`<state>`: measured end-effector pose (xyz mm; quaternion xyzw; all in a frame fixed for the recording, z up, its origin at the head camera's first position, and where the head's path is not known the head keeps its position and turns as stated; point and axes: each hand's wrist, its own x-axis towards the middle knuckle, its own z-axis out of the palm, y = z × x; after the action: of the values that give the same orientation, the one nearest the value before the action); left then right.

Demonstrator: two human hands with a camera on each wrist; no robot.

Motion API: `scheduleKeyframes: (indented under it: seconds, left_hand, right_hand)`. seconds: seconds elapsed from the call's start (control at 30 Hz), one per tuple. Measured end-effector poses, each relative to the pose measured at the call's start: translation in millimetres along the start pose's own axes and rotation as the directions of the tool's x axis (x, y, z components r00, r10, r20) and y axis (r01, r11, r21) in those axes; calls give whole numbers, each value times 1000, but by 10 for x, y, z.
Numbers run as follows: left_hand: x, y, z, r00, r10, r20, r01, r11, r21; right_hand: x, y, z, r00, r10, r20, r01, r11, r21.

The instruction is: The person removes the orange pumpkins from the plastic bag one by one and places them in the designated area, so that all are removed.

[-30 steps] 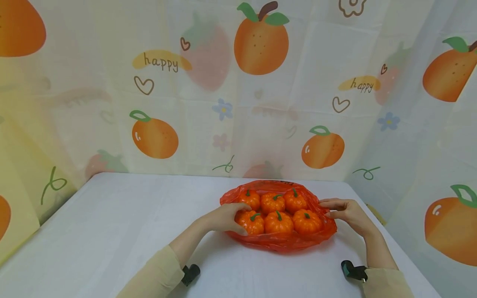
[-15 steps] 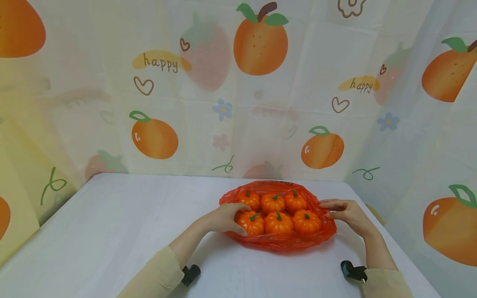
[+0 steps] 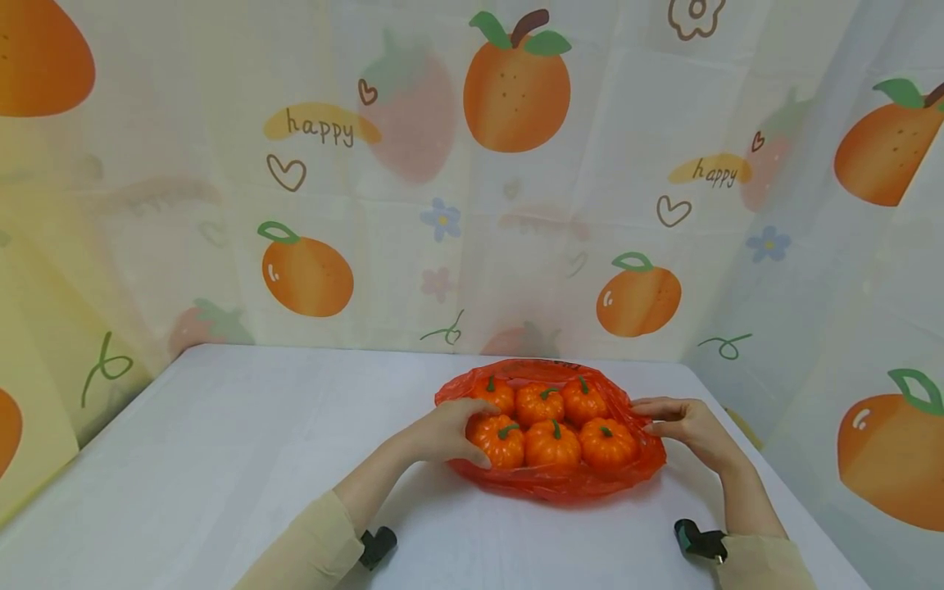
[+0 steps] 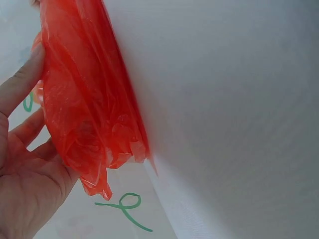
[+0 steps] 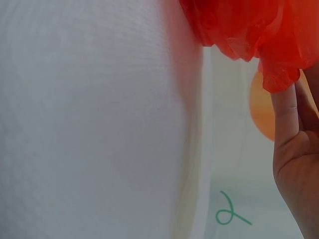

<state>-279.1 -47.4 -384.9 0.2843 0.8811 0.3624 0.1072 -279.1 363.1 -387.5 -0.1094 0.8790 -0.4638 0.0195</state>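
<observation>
On the white tabletop (image 3: pixel 258 442), toward its far right, a gaping red bag (image 3: pixel 546 487) holds 6 orange pumpkins (image 3: pixel 553 447) in 2 rows. The fingers of my left hand (image 3: pixel 446 430) curl round the front-left pumpkin (image 3: pixel 503 451); those of my right hand (image 3: pixel 693 428) touch the bag's right edge, though I cannot tell whether they pinch it.

right hand (image 5: pixel 298 162): touching red bag (image 5: pixel 234 22) | white table (image 5: pixel 94 119) | green squiggle (image 5: pixel 232 211)

crumpled red plastic bag (image 3: pixel 564 483), spread wide on white table (image 3: pixel 243 442), six green-stemmed orange pumpkins (image 3: pixel 555 447) inside, two rows of three
</observation>
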Motion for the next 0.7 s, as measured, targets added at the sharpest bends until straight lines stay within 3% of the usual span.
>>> scheduleKeyframes:
  seconds: [0.7]
  left_hand:
    - [-29,45,-34,997,29,-71,-31,999,-15]
  right_hand:
    - [-2,3,1,1000,-11,8,11,1000,23]
